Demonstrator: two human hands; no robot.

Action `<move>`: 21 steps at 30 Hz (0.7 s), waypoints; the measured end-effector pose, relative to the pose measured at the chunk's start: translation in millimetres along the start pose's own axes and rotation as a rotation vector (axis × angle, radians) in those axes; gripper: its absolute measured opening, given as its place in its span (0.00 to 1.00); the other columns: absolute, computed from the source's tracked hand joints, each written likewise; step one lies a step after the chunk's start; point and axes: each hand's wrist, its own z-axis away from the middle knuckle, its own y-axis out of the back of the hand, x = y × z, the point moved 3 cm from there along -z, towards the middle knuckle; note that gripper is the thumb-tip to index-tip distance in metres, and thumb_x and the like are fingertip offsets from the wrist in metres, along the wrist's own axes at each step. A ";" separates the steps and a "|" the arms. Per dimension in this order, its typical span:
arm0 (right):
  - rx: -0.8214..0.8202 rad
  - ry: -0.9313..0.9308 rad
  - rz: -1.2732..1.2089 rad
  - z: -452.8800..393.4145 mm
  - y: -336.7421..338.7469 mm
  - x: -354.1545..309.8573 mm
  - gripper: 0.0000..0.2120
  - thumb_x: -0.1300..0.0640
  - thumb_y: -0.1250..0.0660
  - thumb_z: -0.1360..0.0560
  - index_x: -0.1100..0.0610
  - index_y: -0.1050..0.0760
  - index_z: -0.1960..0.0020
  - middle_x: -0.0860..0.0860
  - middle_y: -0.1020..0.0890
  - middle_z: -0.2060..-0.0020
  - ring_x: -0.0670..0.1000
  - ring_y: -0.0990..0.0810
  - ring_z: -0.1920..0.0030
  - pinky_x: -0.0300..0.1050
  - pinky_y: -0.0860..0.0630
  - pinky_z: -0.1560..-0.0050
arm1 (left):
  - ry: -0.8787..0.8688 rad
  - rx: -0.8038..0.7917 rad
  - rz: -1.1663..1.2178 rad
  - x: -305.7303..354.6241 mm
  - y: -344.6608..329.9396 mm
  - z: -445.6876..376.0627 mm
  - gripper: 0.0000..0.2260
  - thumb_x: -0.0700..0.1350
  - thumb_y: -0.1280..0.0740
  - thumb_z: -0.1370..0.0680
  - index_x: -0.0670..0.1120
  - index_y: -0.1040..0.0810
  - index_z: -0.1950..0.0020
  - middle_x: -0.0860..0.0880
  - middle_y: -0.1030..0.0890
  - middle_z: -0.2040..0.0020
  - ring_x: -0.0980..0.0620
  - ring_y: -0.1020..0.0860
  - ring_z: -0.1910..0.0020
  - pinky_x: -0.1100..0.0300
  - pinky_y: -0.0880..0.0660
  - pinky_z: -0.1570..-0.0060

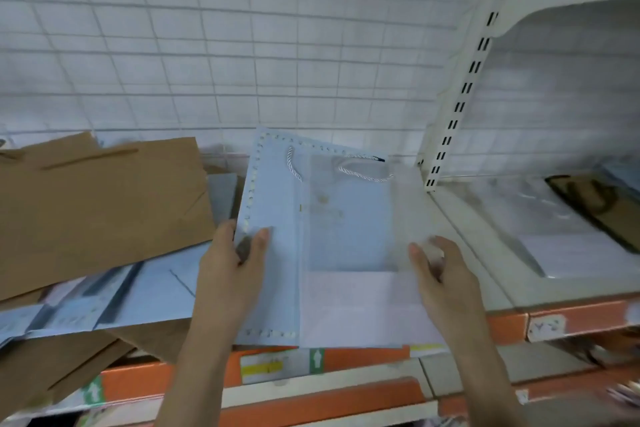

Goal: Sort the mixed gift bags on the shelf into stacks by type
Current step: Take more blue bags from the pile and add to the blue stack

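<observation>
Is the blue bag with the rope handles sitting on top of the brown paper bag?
No, the blue bag lies beside the brown paper bag, to its right.

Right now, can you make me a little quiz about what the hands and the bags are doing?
1. True or false: the left hand holds the left edge of the light blue gift bag.
2. What colour is the big paper bag lying to the left? A brown, B red, C green.
3. Fill in: the blue bag's handles are twisted white ____.

Key: 1 true. 2 A. 3 rope. The right hand is at the bag's clear wrapper, but blur hides its grip.
</observation>
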 end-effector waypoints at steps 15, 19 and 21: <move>0.042 0.007 0.031 -124.3 161.3 112.9 0.18 0.49 0.39 0.23 0.55 0.32 0.36 0.51 0.23 0.67 0.46 0.24 0.64 0.41 0.31 0.63 | 0.089 0.043 0.000 63.7 -186.0 29.4 0.05 0.47 0.36 0.23 0.46 0.28 0.54 0.49 0.25 0.65 0.50 0.27 0.67 0.59 0.35 0.71; 0.049 0.027 0.130 -168.2 217.9 145.5 0.19 0.49 0.39 0.23 0.60 0.30 0.38 0.52 0.25 0.71 0.49 0.26 0.67 0.44 0.33 0.64 | 0.131 0.046 -0.019 78.8 -237.0 56.1 0.07 0.48 0.37 0.22 0.47 0.29 0.58 0.47 0.26 0.68 0.46 0.29 0.70 0.57 0.37 0.73; 0.056 0.008 0.204 -190.5 238.8 161.0 0.20 0.49 0.40 0.22 0.65 0.29 0.43 0.53 0.25 0.71 0.55 0.27 0.67 0.45 0.34 0.61 | 0.123 0.070 -0.065 85.2 -246.2 59.4 0.07 0.48 0.37 0.22 0.47 0.29 0.58 0.46 0.28 0.69 0.44 0.30 0.70 0.57 0.37 0.73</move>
